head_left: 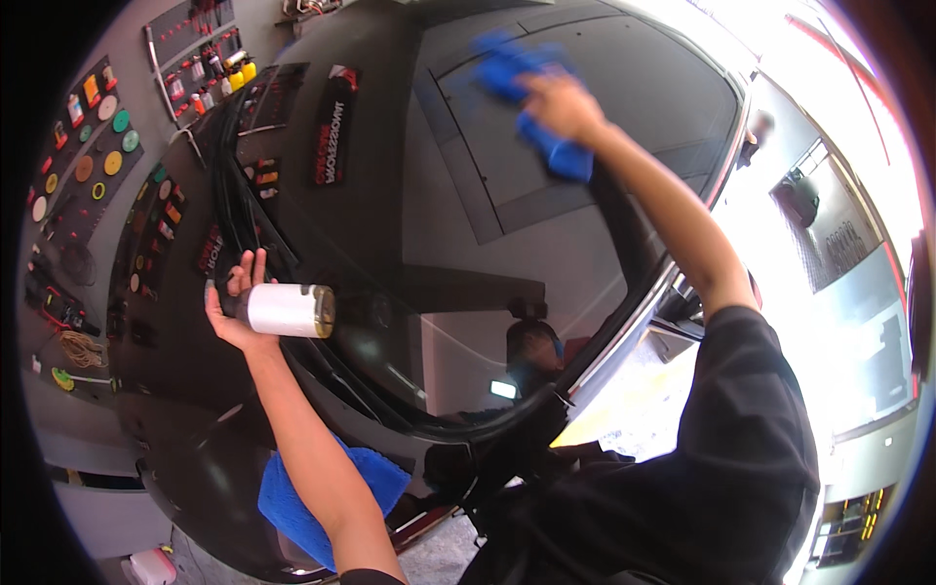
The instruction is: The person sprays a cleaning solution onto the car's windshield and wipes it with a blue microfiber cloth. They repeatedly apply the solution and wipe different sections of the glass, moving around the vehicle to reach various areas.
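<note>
My right hand (561, 105) is closed over a blue cloth (526, 88), fingers curled into its folds and pressing it flat against the windshield (546, 224) high up near the roof edge; part of the cloth bunches ahead of my knuckles and part hangs out below my wrist, and it is blurred. My left hand (234, 307) is wrapped around a bottle (288, 310), white-bodied with a darker end pointing right, held on its side; my fingers are spread up behind it and my palm cups it from below, just over the lower left corner of the glass by the black wipers (244, 214). The glass is dark and mirrors the ceiling and my head. Under my left forearm a second blue cloth (292, 507) lies on the black hood (185, 458). Off to the left, well apart from the car, a grey wall board (88, 127) carries round coloured pads and small bottles. To the right, bright daylight floods in beside the car.
</note>
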